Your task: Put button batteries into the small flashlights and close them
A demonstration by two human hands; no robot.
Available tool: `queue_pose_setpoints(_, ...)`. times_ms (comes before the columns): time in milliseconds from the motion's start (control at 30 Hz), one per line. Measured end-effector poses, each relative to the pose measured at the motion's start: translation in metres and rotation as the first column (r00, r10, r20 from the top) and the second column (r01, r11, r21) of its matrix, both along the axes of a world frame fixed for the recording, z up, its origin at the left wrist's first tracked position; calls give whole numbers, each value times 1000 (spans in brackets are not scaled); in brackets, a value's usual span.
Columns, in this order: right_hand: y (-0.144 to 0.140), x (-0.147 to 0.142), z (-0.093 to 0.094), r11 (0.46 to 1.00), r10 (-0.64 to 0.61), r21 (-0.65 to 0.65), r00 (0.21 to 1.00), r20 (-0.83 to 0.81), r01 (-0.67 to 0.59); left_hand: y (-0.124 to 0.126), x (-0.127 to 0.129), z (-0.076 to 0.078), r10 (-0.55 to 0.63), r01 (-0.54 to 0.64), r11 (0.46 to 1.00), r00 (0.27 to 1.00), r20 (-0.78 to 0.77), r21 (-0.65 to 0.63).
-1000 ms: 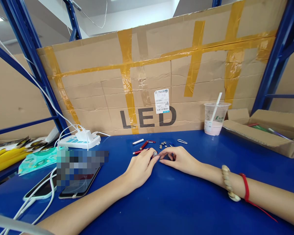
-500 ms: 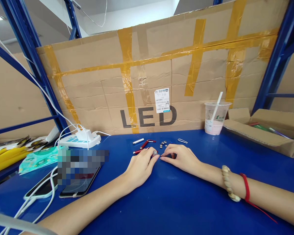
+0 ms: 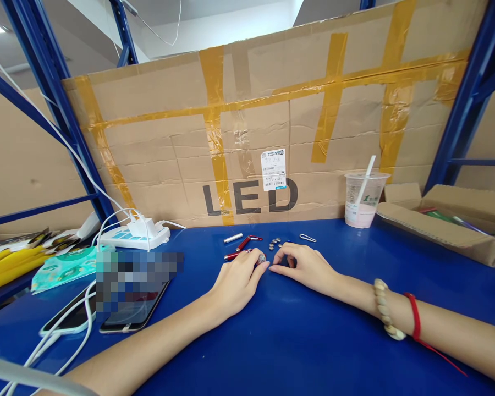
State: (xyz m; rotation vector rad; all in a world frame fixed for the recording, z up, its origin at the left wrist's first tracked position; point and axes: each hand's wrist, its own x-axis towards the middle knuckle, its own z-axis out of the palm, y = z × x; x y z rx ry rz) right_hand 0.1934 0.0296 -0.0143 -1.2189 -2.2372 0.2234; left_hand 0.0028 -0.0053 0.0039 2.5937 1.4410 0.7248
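My feed, centre: left hand (image 3: 237, 280) pinches a small round silvery piece (image 3: 262, 258), fingertip grip presumably because it's tiny. Right hand (image 3: 307, 264) just beside, thumb and forefinger narrow (can't make out anything between them). Just above: shiny red metal tube (image 3: 232, 256), plain silver tube (image 3: 233, 238), silver button-like discs (image 3: 275, 241), silver wire clip (image 3: 307, 238), likely clustered for easy reach on the blue tabletop (image 3: 292, 341).

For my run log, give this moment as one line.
left hand: holding small shiny silvery piece; right hand: curled nearby, grip unclear; beyond: small round silvery discs
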Motion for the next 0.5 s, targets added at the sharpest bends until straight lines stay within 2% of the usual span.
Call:
queue_pose_setpoints(133,2,1,-2,997,64,46,998,-3,-64,1,0,-1,-7,7,1000,1000,-1,21)
queue_pose_setpoints(233,0,0,0,979,145,156,984,-103,-128,2,0,-1,-13,13,999,1000,-9,43)
queue_pose_setpoints(367,-6,-3,3,906,278,394,919,-278,-155,2,-1,-1,-8,8,998,1000,-6,60)
queue_pose_setpoints(500,-12,-6,4,851,351,494,894,-278,-180,2,-1,-2,-12,13,998,1000,-2,63)
